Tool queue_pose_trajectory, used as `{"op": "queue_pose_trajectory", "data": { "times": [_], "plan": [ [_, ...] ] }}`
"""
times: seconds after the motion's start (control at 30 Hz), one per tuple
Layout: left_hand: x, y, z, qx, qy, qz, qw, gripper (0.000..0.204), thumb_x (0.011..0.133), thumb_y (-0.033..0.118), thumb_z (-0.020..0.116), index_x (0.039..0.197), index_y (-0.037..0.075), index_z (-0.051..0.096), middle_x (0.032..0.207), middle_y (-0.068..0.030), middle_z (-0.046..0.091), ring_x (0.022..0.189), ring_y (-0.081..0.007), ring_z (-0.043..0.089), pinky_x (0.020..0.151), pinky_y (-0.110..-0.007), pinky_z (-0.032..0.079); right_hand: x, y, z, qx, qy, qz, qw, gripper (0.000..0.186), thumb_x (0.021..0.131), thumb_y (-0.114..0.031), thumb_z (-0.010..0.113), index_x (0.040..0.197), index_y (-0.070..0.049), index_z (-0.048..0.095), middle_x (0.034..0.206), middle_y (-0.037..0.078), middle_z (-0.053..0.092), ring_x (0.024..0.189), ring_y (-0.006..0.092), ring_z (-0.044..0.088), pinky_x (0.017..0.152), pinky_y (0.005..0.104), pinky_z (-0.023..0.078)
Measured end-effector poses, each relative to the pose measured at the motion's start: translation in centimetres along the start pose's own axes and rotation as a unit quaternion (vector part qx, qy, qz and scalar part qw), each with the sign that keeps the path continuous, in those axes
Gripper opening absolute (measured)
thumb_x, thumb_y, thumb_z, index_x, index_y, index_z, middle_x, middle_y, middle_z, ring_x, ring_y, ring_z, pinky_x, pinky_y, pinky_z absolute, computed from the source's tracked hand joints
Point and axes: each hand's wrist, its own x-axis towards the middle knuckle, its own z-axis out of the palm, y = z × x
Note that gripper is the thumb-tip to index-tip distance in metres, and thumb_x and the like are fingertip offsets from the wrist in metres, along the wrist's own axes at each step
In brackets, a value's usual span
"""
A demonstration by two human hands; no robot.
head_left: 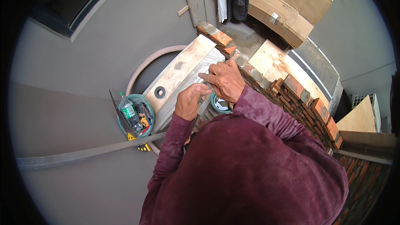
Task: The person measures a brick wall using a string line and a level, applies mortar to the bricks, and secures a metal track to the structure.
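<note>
Between your two hands, just in front of your chest, is what looks like a thin strand, too fine to follow from end to end. The step in hand seems to be handling that strand at close quarters. The next move, as I judge it, calls for a firm hold on one side and small, careful finger work on the other, with enough light on the strand to see it.

Your left hand is closed to a pinch, thumb against forefinger, apparently on the strand. Your right hand sits just beside it, forefinger stretched out across the left fingertips and the other fingers curled under; I cannot tell whether it grips the strand too.

Beyond your grip and to its left lies a long board with a black ring on it. Further left stands a teal bucket holding a bottle; to the right runs a brick wall.
</note>
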Motion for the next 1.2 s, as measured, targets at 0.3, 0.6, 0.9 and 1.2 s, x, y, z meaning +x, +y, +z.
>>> {"op": "queue_pose_trajectory", "data": {
  "times": [0.3, 0.6, 0.9, 1.2],
  "plan": [
    [1.0, 0.5, -2.8, -0.108, -0.202, -0.051, 0.972, 0.035, 0.100, 0.034, 0.044, 0.093, 0.003, 0.058, 0.069, -0.0047, 0.063, 0.048, -0.0024, 0.033, 0.047, -0.018, 0.026, 0.1, 3.0, 2.2, 0.234, -0.244, 0.001, 0.941, 0.020, 0.083, -0.013, 0.062, 0.102, -0.009, 0.068, 0.082, 0.016, 0.066, 0.078, 0.0361, 0.063, 0.068, 0.0451, 0.048],
    [1.9, -0.4, -4.6, -0.125, -0.113, -0.051, 0.984, 0.034, 0.101, 0.035, 0.042, 0.096, 0.004, 0.057, 0.061, -0.0003, 0.053, 0.048, -0.0023, 0.033, 0.046, -0.018, 0.025, 0.6, 0.9, -0.3, 0.200, -0.105, 0.026, 0.974, 0.012, 0.082, -0.015, 0.062, 0.086, -0.003, 0.063, 0.078, 0.015, 0.062, 0.074, 0.0373, 0.061, 0.066, 0.0444, 0.047],
    [4.4, 1.0, -4.7, -0.036, -0.173, -0.054, 0.983, 0.032, 0.100, 0.030, 0.044, 0.098, 0.002, 0.060, 0.059, 0.0039, 0.045, 0.054, -0.0037, 0.037, 0.051, -0.021, 0.029, 3.1, 2.2, -1.2, 0.116, -0.014, -0.164, 0.980, 0.014, 0.078, -0.003, 0.061, 0.090, -0.008, 0.059, 0.118, 0.014, 0.056, 0.117, 0.0317, 0.050, 0.099, 0.0529, 0.035],
    [5.4, 1.4, -5.3, 0.076, -0.301, -0.025, 0.950, 0.036, 0.100, 0.034, 0.049, 0.086, 0.004, 0.064, 0.070, 0.0022, 0.053, 0.066, -0.0082, 0.046, 0.063, -0.024, 0.040, 1.9, 1.2, -1.8, 0.146, -0.062, -0.127, 0.979, 0.007, 0.086, -0.007, 0.059, 0.092, -0.009, 0.056, 0.085, 0.006, 0.055, 0.087, 0.0275, 0.052, 0.079, 0.0415, 0.038]
  ]
}}
